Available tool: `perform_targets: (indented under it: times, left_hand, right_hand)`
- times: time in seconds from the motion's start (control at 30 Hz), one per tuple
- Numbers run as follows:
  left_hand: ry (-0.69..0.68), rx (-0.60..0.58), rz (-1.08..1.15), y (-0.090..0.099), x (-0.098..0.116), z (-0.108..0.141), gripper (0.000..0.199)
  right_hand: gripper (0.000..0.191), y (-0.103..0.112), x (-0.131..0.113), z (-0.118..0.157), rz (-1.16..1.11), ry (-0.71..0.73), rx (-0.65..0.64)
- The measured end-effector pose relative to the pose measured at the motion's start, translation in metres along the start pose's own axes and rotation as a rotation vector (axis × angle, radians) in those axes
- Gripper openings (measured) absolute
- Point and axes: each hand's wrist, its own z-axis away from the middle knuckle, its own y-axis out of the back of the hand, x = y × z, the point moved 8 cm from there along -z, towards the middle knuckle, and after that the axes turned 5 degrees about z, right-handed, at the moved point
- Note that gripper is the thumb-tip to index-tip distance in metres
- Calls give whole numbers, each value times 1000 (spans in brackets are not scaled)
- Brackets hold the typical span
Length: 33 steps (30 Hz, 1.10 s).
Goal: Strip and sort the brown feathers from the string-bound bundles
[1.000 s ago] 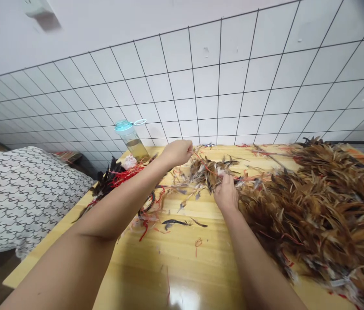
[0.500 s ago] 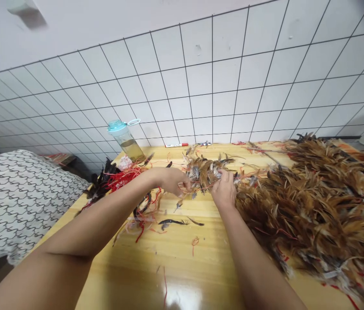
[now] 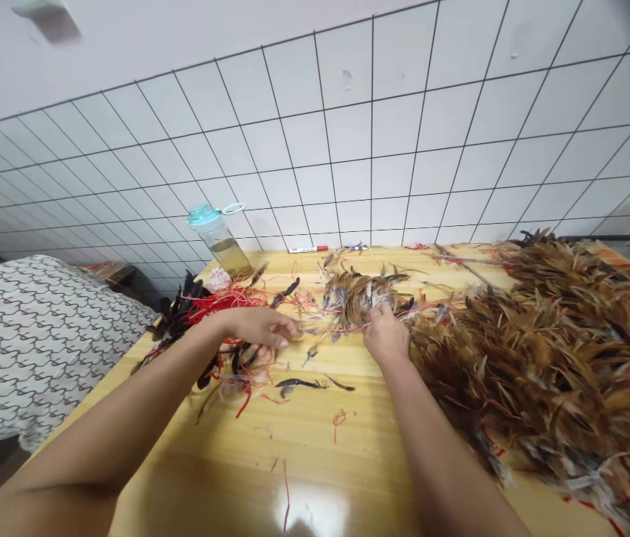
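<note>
Near the middle of the wooden table (image 3: 315,455) lies a small bunch of brown and white feathers (image 3: 356,298). My right hand (image 3: 387,335) is closed at its right-hand lower side, fingers pinched on the feathers. My left hand (image 3: 264,328) is apart from the bunch, to its left, above the table. Its fingers are curled in, and whatever they may hold is too small to make out. Just behind and below that hand are a heap of red strings (image 3: 222,302) and some black feathers (image 3: 180,302). Thin red threads run between the heap and the bunch.
A large pile of brown feathers (image 3: 549,343) covers the right side of the table. A bottle with a turquoise lid (image 3: 228,253) and a red-and-white marker (image 3: 307,249) stand and lie by the tiled wall (image 3: 342,179). Patterned white cloth (image 3: 40,343) is at the left. Loose feathers (image 3: 297,384) are scattered about.
My left hand has moved left, away from the feather bunch to near the red strings. My right hand stays at the bunch, its fingers drawn in closer.
</note>
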Motion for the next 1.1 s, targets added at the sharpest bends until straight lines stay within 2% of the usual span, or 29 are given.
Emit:
perform_targets:
  times: [0.07, 0.13, 0.2, 0.23, 0.27, 0.33, 0.37, 0.4, 0.47, 0.53, 0.6, 0.73, 0.83, 0.93, 1.1]
  left_hand:
    - [53, -24, 97, 0, -22, 21, 56]
    - [76, 7, 133, 6, -41, 39, 53]
    - [140, 94, 22, 16, -58, 50, 41]
    - [154, 186, -70, 24, -60, 53, 34]
    - [142, 312, -172, 34, -56, 55, 28]
    - [38, 631, -306, 51, -30, 58, 23]
    - [-33, 719, -305, 53, -14, 54, 23]
    - [-91, 754, -289, 52, 0, 45, 24]
    - [-172, 794, -242, 49, 24, 20, 23]
    - [-154, 847, -192, 50, 36, -9, 20]
    - [-86, 902, -169, 51, 38, -37, 19]
    - [-80, 918, -90, 45, 36, -77, 25]
    - [-121, 909, 68, 41, 29, -89, 20]
    - [-163, 942, 153, 41, 21, -89, 16]
    - [-430, 1005, 592, 46, 15, -76, 25]
  right_hand:
    - [22, -1, 0, -1, 12, -4, 1]
    - [22, -3, 0, -1, 22, -13, -1]
    - [23, -4, 1, -1, 33, -24, -7]
    - [23, -4, 1, -2, 39, -28, -9]
    - [23, -4, 0, -2, 46, -29, -9]
    - [23, -3, 0, -2, 55, -30, -7]
    - [23, -3, 0, -1, 58, -33, -4]
    - [22, -2, 0, -1, 58, -40, 3]
    - [22, 2, 1, 0, 60, -56, 35]
    - [23, 7, 2, 2, 56, -72, 84]
    - [22, 11, 4, 4, 44, -85, 126]
    - [22, 16, 7, 5, -4, -101, 205]
    - [26, 19, 7, 6, -50, -92, 302]
    - [29, 22, 5, 7, -100, -58, 398]
    - [30, 25, 0, 9, -179, 31, 452]
